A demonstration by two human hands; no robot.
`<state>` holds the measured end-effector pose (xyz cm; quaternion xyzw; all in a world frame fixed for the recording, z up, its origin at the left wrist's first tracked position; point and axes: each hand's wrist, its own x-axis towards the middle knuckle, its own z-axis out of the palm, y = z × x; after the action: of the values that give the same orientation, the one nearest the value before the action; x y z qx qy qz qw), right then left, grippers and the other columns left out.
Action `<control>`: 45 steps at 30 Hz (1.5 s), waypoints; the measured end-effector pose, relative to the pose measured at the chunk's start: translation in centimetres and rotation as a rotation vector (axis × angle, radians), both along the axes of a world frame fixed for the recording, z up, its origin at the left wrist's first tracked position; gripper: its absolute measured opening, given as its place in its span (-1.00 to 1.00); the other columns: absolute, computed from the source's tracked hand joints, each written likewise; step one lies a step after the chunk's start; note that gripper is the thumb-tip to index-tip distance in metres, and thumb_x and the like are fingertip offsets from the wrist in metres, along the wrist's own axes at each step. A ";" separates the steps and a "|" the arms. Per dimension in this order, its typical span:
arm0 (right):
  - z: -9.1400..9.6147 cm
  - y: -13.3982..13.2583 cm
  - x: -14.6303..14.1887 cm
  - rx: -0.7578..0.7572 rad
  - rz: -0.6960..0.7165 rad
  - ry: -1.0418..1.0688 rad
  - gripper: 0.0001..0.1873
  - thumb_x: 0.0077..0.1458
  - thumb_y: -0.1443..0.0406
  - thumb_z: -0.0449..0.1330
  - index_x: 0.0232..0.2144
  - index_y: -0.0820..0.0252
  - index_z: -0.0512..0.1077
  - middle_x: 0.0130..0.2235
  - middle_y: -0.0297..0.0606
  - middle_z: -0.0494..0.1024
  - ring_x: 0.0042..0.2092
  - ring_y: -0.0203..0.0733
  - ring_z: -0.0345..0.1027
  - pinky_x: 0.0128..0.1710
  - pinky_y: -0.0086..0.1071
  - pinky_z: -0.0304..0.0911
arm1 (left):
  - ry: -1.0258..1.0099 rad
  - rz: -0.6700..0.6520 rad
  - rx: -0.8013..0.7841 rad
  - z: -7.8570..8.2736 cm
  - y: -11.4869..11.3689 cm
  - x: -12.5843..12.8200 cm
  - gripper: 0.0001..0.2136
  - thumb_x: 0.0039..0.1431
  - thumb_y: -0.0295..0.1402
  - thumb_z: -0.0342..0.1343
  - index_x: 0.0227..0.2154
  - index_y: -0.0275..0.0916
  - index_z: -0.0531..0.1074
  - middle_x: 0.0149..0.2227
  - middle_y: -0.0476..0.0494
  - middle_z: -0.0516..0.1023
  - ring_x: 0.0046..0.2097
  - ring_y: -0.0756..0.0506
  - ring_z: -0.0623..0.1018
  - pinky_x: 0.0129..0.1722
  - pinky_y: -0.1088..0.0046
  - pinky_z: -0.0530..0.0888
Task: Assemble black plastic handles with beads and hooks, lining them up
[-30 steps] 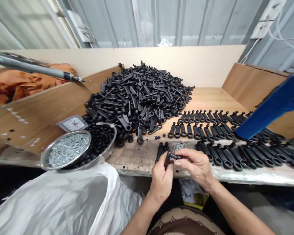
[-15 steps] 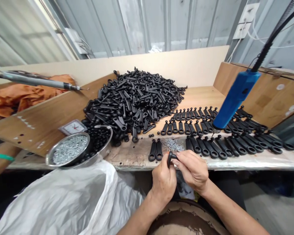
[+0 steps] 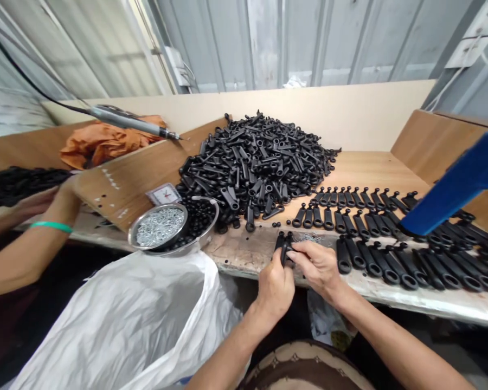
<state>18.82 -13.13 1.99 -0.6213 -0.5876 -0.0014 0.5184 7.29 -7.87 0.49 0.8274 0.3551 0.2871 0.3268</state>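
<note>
My left hand (image 3: 275,287) is closed around a black plastic lever-like part (image 3: 284,254), held upright just over the front edge of the bench. The fingers of my right hand (image 3: 318,268) are pinched together against the right side of this part; anything small between them is hidden. Directly behind, a similar black part (image 3: 280,238) with a ball-shaped end lies on the bench, partly covered by my hands. A small heap of silvery pins (image 3: 309,237) shows just beyond my right hand.
Rows of black parts (image 3: 374,265) lie to the right under a hanging blue electric screwdriver (image 3: 451,184). A big pile of them (image 3: 256,162) is behind. Left are a bowl of pins (image 3: 158,226), a white sack (image 3: 117,319), a grey hanging tool (image 3: 132,123) and another person's arm (image 3: 32,254).
The view has swung left, so the bench appears further right and more of the other person's arm shows. My hands have moved toward the parts lying on the bench, still holding the black part.
</note>
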 end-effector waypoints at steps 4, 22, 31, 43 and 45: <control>1.6 5.7 0.8 -0.281 0.062 -0.353 -0.75 0.10 0.27 0.03 -0.51 0.22 0.43 -0.51 -0.25 0.47 -0.45 -0.27 0.33 -0.43 -0.46 0.15 | 0.150 0.084 0.016 0.4 4.5 -1.1 -0.65 0.12 -0.39 -0.11 0.00 -0.27 0.20 -0.25 -0.22 0.53 -0.20 -0.19 0.52 -0.23 0.32 0.40; 2.0 17.7 8.8 -1.007 -0.084 -0.828 -0.71 0.04 0.33 0.01 -0.23 0.12 0.47 -0.37 -0.11 0.55 -0.32 -0.08 0.43 -0.43 -0.41 0.15 | 0.131 0.101 0.272 -4.3 8.3 -0.9 -0.85 0.09 -0.41 -0.02 -0.42 -0.19 0.46 -0.40 -0.11 0.49 -0.29 -0.09 0.45 -0.25 0.38 0.31; 1.9 17.8 9.1 -1.069 -0.045 -0.861 -0.74 0.00 0.31 0.04 -0.32 0.21 0.49 -0.33 -0.07 0.54 -0.28 -0.07 0.41 -0.41 -0.41 0.13 | 0.065 0.046 0.172 -4.4 8.3 -0.9 -0.85 0.12 -0.41 -0.04 -0.41 -0.21 0.44 -0.42 -0.07 0.46 -0.34 -0.04 0.47 -0.30 0.46 0.36; 6.9 9.3 2.9 -0.790 0.606 -0.107 -0.83 0.06 0.27 0.12 -0.42 0.28 0.43 -0.51 -0.42 0.38 -0.46 -0.39 0.19 -0.49 -0.55 0.02 | -0.907 0.071 -0.556 -0.2 6.7 0.6 -0.61 0.01 -0.29 0.12 -0.07 -0.21 0.27 -0.17 -0.15 0.44 -0.14 -0.10 0.45 -0.14 0.38 0.39; 6.4 9.0 2.8 -0.734 0.770 -0.022 -0.81 0.07 0.26 0.11 -0.32 0.28 0.44 -0.42 -0.40 0.42 -0.41 -0.38 0.23 -0.44 -0.55 0.07 | -1.058 0.161 -0.653 0.4 6.6 1.0 -0.72 0.04 -0.31 0.07 -0.15 -0.21 0.31 -0.35 -0.06 0.46 -0.31 -0.02 0.47 -0.28 0.46 0.42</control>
<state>21.58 -4.15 8.41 -0.5011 -0.7404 0.3881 0.2237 8.34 -1.24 0.86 0.4014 0.2757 0.5583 0.6717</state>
